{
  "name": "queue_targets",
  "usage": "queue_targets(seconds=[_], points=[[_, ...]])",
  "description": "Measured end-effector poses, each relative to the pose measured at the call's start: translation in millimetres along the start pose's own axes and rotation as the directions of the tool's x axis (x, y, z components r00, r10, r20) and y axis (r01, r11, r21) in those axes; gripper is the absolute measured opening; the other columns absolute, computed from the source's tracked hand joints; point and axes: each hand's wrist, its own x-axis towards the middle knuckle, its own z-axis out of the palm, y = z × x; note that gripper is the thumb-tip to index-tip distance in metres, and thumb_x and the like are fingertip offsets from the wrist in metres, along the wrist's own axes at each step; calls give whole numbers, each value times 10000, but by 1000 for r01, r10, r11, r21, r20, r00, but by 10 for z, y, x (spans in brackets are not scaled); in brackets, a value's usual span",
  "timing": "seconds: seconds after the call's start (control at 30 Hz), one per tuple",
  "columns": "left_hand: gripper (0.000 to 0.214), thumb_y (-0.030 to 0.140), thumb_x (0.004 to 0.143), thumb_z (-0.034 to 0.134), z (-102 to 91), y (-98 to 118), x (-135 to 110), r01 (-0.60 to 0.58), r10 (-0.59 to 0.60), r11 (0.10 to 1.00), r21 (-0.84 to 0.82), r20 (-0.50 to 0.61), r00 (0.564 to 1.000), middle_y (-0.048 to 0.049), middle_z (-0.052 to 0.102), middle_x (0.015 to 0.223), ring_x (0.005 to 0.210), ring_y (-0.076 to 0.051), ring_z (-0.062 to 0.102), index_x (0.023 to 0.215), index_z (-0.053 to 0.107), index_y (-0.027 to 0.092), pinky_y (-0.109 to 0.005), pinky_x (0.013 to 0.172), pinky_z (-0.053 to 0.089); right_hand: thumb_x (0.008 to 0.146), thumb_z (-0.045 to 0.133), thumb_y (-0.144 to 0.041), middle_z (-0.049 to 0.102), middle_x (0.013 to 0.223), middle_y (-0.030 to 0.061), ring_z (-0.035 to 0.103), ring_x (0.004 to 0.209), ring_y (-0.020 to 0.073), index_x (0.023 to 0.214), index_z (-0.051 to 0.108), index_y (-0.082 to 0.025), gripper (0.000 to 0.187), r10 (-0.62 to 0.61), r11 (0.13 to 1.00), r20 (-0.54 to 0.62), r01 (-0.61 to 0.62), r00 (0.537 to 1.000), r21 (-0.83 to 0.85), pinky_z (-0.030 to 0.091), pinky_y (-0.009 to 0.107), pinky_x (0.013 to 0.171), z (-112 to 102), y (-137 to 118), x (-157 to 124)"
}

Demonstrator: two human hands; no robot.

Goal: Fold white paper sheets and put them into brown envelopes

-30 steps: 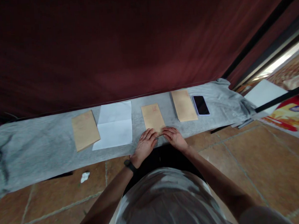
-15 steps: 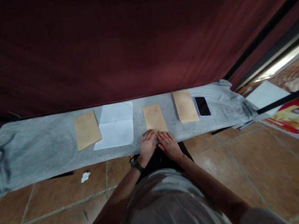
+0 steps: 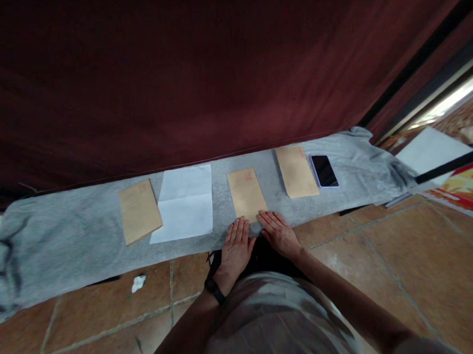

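Note:
A brown paper envelope (image 3: 247, 193) with a small red print near its far end lies flat in front of me. My left hand (image 3: 236, 245) rests at its near left corner, fingers stretched out, palm down. At the near right corner lies my right hand (image 3: 279, 233), also flat with extended fingers. Fingertips of both hands touch the envelope's near edge or the cloth right beside it; neither hand grasps anything. To the left is a white sheet of paper (image 3: 187, 204) with a crease across it.
More brown envelopes lie on both sides: a left stack (image 3: 140, 210), partly over the white sheet, and a right stack (image 3: 297, 172). A dark-screened phone (image 3: 325, 171) sits farther right. Grey cloth (image 3: 75, 235) covers the narrow table; a dark red curtain (image 3: 182, 73) hangs behind.
My hands have moved apart and slightly toward me, from together at the middle of the envelope's near end to its two corners. More of the envelope shows now.

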Motion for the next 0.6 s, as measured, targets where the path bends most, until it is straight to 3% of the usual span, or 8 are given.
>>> queue_targets(seconds=[0.17, 0.3, 0.43, 0.6], points=[[558, 333, 1032, 336, -2, 150, 226, -36, 36, 996, -86, -7, 999, -143, 427, 1562, 1490, -252, 329, 1546, 336, 115, -495, 1244, 274, 994, 459, -224, 439, 1560, 116, 396, 1447, 241, 1564, 318, -162, 591, -25, 1000, -16, 25, 1000, 15, 323, 494, 1217, 31, 69, -42], [579, 392, 1044, 308, 81, 223, 528, -96, 100, 989, -111, 27, 995, -127, 387, 1591, 1502, -230, 304, 1556, 311, 121, -459, 1242, 277, 980, 458, -190, 519, 1490, 147, 409, 1436, 266, 1509, 416, -134, 534, -30, 999, -41, 31, 999, 17, 336, 530, 1204, 67, 45, -50], [545, 347, 1043, 311, 157, 78, 900, -125, 128, 989, -85, 33, 991, -116, 383, 1596, 1507, -230, 291, 1542, 348, 134, -461, 1241, 256, 985, 477, -205, 578, 1433, 137, 449, 1407, 281, 1454, 493, -143, 473, -21, 1000, -49, 22, 999, 16, 348, 531, 1194, 59, 8, -33], [534, 329, 1028, 321, 250, -169, 1471, -98, 98, 994, -41, 15, 995, -98, 381, 1601, 1515, -236, 270, 1529, 386, 155, -491, 1244, 225, 1001, 460, -217, 487, 1527, 111, 442, 1415, 271, 1549, 350, -178, 561, 7, 1000, -92, -8, 996, -12, 358, 535, 1186, 75, -31, -8]])
